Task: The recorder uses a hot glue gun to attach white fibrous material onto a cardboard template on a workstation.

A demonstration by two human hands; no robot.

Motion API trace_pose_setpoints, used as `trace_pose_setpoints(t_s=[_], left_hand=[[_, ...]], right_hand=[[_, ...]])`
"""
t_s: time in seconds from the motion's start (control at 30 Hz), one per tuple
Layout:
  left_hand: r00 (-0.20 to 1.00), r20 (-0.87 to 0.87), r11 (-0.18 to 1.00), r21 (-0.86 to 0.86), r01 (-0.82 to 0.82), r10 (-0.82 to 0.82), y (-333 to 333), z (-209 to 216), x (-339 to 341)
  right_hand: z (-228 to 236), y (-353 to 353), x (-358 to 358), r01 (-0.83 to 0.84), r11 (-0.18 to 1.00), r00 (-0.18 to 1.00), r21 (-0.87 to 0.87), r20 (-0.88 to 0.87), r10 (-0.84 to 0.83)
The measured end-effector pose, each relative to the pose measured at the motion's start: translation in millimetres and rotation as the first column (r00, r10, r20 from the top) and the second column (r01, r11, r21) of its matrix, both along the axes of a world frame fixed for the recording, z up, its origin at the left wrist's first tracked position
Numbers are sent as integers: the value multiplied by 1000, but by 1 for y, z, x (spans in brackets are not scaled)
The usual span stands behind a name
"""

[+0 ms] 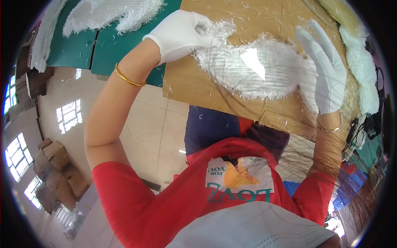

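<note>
A white fluffy fabric piece (235,74) with a ribbed back and shaggy edges lies on the brown cardboard (186,82). On its middle is a bright, angular white patch (253,63); I cannot make out what it is. My left hand (180,36), in a white glove, pinches the upper left end of the piece between thumb and fingers. Over at the right end, my right hand (324,66), gloved in white too, has its fingers stretched out and slightly apart. Its palm side is beside the fabric, and whether it touches is hard to see.
More fluffy white pieces (97,16) lie on the green table (74,51) at the far left. A long fluffy strip (359,68) runs along the right side. Loose white fibres dot the cardboard. Cardboard boxes (60,169) stand on the floor at left.
</note>
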State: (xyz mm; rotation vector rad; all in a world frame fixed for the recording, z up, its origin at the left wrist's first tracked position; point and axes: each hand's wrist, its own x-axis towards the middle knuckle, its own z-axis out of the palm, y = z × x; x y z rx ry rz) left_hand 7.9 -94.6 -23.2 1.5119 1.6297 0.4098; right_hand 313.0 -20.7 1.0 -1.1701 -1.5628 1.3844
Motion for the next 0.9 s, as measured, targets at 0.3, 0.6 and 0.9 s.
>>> trace_pose_setpoints(t_s=[0.3, 0.6, 0.9], left_hand=[[998, 49, 997, 63, -53, 50, -6, -10, -3], [918, 291, 963, -53, -266, 269, -25, -6, 7], [902, 292, 924, 116, -363, 318, -42, -15, 22]], right_hand=[[-35, 15, -52, -431, 803, 840, 412, -141, 524], [-53, -14, -101, -532, 815, 792, 229, -204, 575], [-23, -96, -137, -107, 926, 988, 361, 139, 60]])
